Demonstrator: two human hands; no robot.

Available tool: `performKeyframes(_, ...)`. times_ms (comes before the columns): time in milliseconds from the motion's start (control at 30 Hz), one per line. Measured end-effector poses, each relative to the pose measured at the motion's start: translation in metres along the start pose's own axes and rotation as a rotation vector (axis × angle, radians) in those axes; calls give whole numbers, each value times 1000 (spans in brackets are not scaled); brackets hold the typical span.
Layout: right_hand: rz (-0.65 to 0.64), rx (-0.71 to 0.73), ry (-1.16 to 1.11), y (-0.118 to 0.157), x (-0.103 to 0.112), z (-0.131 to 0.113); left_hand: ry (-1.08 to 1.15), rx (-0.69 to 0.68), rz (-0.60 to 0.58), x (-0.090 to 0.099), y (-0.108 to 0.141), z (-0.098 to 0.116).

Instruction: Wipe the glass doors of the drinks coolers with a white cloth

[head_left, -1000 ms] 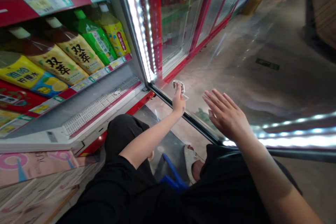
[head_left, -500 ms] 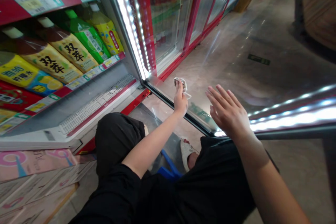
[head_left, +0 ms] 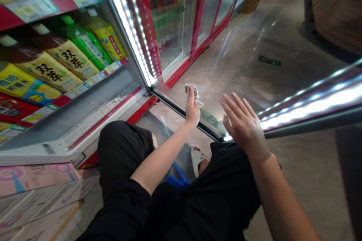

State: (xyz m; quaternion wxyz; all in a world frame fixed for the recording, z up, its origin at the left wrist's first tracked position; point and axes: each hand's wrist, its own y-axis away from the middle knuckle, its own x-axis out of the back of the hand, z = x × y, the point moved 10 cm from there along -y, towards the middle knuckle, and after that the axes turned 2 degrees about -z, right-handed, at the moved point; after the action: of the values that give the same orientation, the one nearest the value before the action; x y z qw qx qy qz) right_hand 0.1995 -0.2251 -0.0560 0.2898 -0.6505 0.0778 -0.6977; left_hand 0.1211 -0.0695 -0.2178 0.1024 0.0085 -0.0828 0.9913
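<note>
My left hand (head_left: pixel 192 111) holds a crumpled whitish cloth (head_left: pixel 199 102) near the lower edge of a glass door (head_left: pixel 181 96) with a dark frame and bright LED strips. To its right, my right hand (head_left: pixel 243 126) is spread, fingers stretched out and holding nothing, close to the glass beside the lit right edge of the door. Whether the palm touches the glass cannot be made out.
On the left, a cooler shelf (head_left: pixel 93 83) carries several drink bottles (head_left: pixel 70 58). Pink cartons (head_left: pixel 36 177) are stacked at lower left. Red-framed cooler doors (head_left: pixel 195 19) run along the back. A blue object (head_left: pixel 178 179) is between my legs.
The whole view has shifted slightly, with the shelf and door a little further left. Both hands keep nearly the same place at the glass; the cloth's loose end hangs a bit differently.
</note>
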Motion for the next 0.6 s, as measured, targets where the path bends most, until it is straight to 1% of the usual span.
performKeyframes(67, -10, -18, -17, 6, 2, 1, -14, 64, 5, -2, 4, -10)
performKeyframes(133, -12, -32, -32, 12, 3, 2, -28, 94, -28, -12, 15, -18)
performKeyframes(200, -9, -36, -43, 15, 2, 2, -48, 54, -94, -28, 29, -18)
performKeyframes(267, -9, -36, -47, 16, 0, 3, -84, -32, -150, -42, 40, -10)
performKeyframes(300, -8, -38, -47, 16, -1, 3, -112, -75, -162, -46, 42, -6)
performKeyframes(367, -5, -44, -44, 16, 0, 5, -183, -137, -161, -48, 40, 2)
performKeyframes(433, 6, -52, -29, 17, 3, 9, -256, -171, -152, -47, 35, 4)
performKeyframes(500, 25, -57, -4, 20, 8, 14, -298, -198, -133, -44, 32, 0)
performKeyframes(600, 39, -47, 34, 26, 17, 20, -334, -287, -123, -42, 39, -6)
